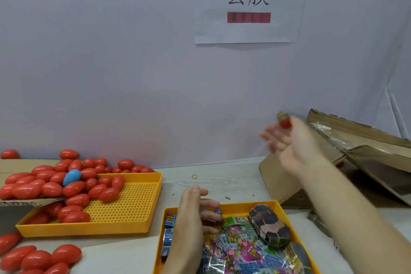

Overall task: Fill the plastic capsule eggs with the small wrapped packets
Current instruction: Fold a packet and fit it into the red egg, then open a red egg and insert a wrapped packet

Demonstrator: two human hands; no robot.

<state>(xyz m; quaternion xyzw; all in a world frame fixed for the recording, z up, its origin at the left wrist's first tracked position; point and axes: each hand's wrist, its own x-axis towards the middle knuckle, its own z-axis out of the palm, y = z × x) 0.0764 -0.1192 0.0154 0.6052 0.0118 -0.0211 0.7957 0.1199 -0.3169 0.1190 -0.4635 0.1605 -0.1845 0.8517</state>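
Above the cardboard box (355,158), my right hand (295,144) pinches a red egg (284,120), arm outstretched; my left hand (195,213) reaches, fingers loosely curled, over the packets (233,249).

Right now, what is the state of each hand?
Left hand: open over the packet tray, holding nothing visible.
Right hand: blurred, pinching a red egg.

Table (222,187): 2 yellow trays (142,227), cardboard box (289,184), eggs (35,259).
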